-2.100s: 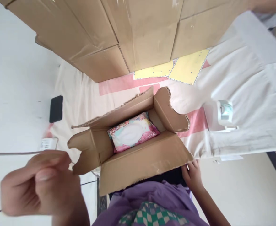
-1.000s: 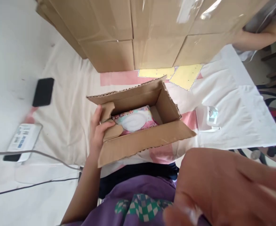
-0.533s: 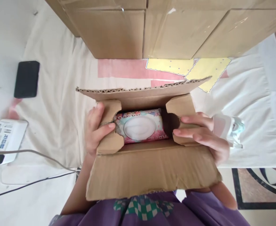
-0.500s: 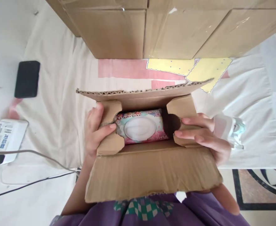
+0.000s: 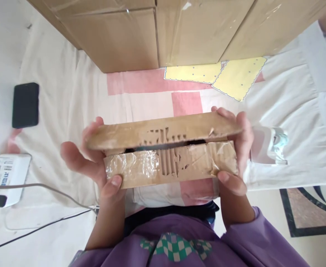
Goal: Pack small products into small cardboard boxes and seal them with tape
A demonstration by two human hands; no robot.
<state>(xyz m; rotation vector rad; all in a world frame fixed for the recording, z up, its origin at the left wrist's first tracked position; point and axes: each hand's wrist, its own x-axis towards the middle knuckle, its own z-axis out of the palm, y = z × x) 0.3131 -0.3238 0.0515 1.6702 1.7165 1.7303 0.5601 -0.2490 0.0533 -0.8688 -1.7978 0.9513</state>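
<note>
A small cardboard box [image 5: 143, 172] is held up in front of me, its two long flaps folded inward with a narrow gap between them. Torn paper and shiny tape mark the flaps. My left hand [image 5: 97, 163] grips the left end, its thumb on the near flap. At the right end, my right hand [image 5: 241, 148] has its thumb pressing the near flap and fingers along the far flap. Through the gap only a pale bluish sliver shows; the rest of the wipes pack inside is hidden.
A large taped carton [image 5: 129, 40] stands at the back, with yellow scalloped sheets [image 5: 237, 79] before it. To the left lie a black phone [image 5: 25, 105], a white labelled box [image 5: 14, 174] and cables. A clear plastic item [image 5: 268, 144] rests on the right of the cloth.
Both hands have folded the long flaps inward from wide open, covering the short flaps and most of the wipes pack. My right thumb has moved onto the near flap.
</note>
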